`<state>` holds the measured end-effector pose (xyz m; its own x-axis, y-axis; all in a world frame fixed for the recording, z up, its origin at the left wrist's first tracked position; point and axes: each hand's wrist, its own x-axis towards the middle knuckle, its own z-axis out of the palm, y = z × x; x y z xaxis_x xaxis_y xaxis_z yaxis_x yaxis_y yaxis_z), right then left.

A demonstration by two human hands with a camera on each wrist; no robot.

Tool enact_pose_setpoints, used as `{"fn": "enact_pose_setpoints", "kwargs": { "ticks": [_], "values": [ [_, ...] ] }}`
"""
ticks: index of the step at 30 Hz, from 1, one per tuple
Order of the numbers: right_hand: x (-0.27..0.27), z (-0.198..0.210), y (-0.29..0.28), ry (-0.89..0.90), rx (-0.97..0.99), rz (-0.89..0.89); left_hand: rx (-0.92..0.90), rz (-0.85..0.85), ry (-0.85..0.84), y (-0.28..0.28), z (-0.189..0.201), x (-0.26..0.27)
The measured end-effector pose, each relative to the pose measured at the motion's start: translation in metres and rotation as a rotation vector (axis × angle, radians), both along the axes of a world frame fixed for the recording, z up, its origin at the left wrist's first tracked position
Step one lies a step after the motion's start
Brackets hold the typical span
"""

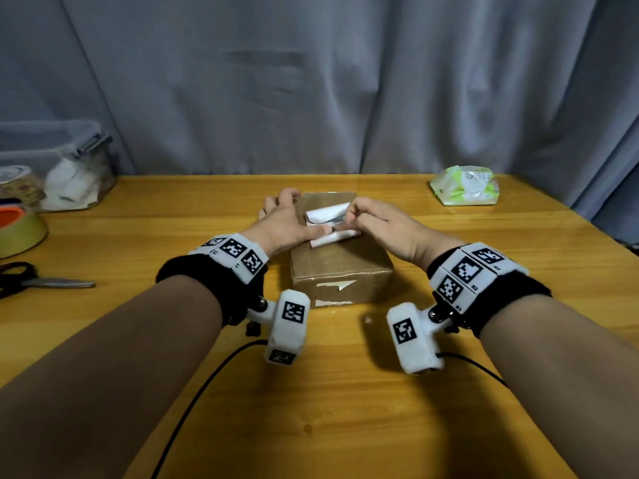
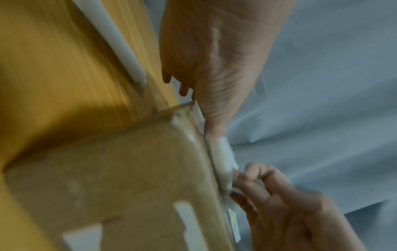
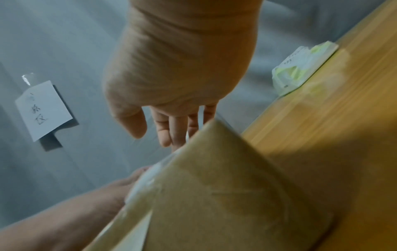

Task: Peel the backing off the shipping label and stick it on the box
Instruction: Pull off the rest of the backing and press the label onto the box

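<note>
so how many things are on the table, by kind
cardboard box: 1
shipping label: 1
scissors: 1
tape rolls: 2
clear container: 1
wipes pack: 1
total: 7

Box (image 1: 340, 261) sits dead centre on the table (image 1: 345, 409), both hands on its top blocking it. Open wood from 4 through 8 o'clock, bar two black cables (image 1: 193, 402). At 9, scissors (image 1: 45, 281); at 10, tape rolls (image 1: 20, 223) and a clear tub (image 1: 69, 167). At 2, a wipes pack (image 1: 465, 190). Curtain (image 1: 311, 81) closes off 12.
</note>
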<state>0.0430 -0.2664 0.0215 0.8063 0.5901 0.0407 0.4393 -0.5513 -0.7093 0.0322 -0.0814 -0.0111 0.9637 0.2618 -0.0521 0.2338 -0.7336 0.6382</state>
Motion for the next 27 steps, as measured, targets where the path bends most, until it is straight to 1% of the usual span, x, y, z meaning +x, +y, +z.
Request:
{"fn": "enact_pose_setpoints", "kwargs": {
  "ticks": [4, 7, 9, 12, 17, 24, 27],
  "values": [
    [0.002, -0.001, -0.01, 0.053, 0.049, -0.041, -0.012, 0.029, 0.032, 0.008, 0.0, -0.002],
    [0.004, -0.001, -0.017, 0.049, 0.064, -0.078, 0.012, 0.057, 0.03, 0.014, 0.002, -0.004],
    [0.004, -0.001, -0.012, 0.051, 0.066, -0.074, 0.022, 0.039, 0.019, 0.006, 0.004, -0.003],
    [0.008, -0.006, -0.007, 0.1, 0.131, -0.057, 0.026, 0.004, 0.029, -0.008, 0.003, 0.001],
    [0.011, -0.013, -0.015, 0.168, 0.212, -0.047, 0.083, -0.011, 0.078, -0.008, 0.002, 0.002],
    [0.009, -0.016, -0.014, 0.242, 0.299, -0.055, 0.188, -0.199, 0.187, -0.009, 0.011, -0.011],
    [0.011, -0.02, -0.016, 0.222, 0.301, -0.064, 0.239, -0.151, 0.141, -0.008, 0.014, -0.01]
  ]
}}
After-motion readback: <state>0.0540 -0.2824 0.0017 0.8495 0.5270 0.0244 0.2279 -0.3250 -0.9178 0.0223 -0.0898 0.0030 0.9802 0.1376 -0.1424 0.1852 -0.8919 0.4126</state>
